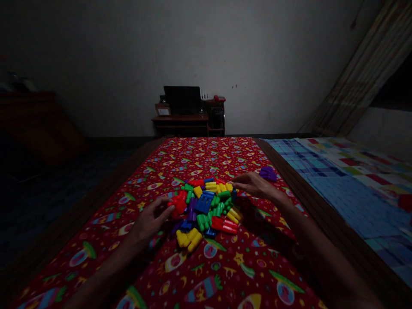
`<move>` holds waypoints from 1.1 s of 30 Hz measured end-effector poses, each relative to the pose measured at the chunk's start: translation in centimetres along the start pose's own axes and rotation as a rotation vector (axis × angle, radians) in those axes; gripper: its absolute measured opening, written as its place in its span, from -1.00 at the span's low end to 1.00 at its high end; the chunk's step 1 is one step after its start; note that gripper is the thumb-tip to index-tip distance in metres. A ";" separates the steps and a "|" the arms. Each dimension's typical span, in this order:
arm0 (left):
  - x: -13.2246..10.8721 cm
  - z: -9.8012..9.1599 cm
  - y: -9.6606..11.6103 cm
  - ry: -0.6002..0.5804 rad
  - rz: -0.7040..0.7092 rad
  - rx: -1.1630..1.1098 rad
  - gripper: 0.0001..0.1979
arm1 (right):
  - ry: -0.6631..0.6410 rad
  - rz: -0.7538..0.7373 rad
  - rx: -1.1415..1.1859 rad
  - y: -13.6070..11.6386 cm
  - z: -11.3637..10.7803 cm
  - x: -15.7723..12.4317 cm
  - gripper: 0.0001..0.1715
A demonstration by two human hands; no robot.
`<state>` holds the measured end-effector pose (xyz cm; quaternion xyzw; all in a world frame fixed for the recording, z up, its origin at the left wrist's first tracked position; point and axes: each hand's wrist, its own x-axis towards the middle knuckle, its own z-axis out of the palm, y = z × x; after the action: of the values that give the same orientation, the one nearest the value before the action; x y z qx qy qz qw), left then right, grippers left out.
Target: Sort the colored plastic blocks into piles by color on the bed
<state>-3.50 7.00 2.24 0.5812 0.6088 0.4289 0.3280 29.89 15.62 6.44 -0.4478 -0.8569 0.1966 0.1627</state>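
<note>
A heap of plastic toy blocks in several colours lies on the red patterned cloth [199,156] in front of me. My left hand [148,221] is at the left side of the heap, its thumb and fingers closed on a red toy block [178,204]. On the far right side, my right hand [252,183] has its fingertips closed at the end of a yellow toy block [228,187]. Between the hands lie a blue block [204,203], a purple block [192,210] and green blocks [203,222]. Nearest me are yellow blocks [189,238] and a red block [224,225].
Purple blocks [268,173] lie apart, beyond my right wrist. To the right is a blue checked sheet [309,193]. A desk [182,119] with a dark monitor [183,99] stands by the far wall. A curtain [357,77] hangs at right. The room is dim.
</note>
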 end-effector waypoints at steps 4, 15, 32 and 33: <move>-0.5 0.9 0.9 -0.027 -0.016 -0.067 -0.54 | 0.181 -0.167 0.141 -4.7 2.6 -0.6 -0.63; -3.2 3.6 1.9 -0.217 0.069 -0.040 -0.70 | -0.057 -0.303 0.369 -7.2 5.5 -1.0 -0.67; -0.8 4.3 -1.5 -0.045 0.320 0.369 -0.51 | -0.091 -0.210 0.168 -6.8 6.9 -0.4 -0.75; -0.7 4.2 -1.2 -0.027 0.290 0.346 -0.53 | -0.050 -0.221 0.164 -6.6 7.0 -0.3 -0.74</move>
<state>-0.18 6.98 -0.70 0.7160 0.5789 0.3528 0.1663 22.20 10.55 3.52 -0.3309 -0.8859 0.2577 0.1981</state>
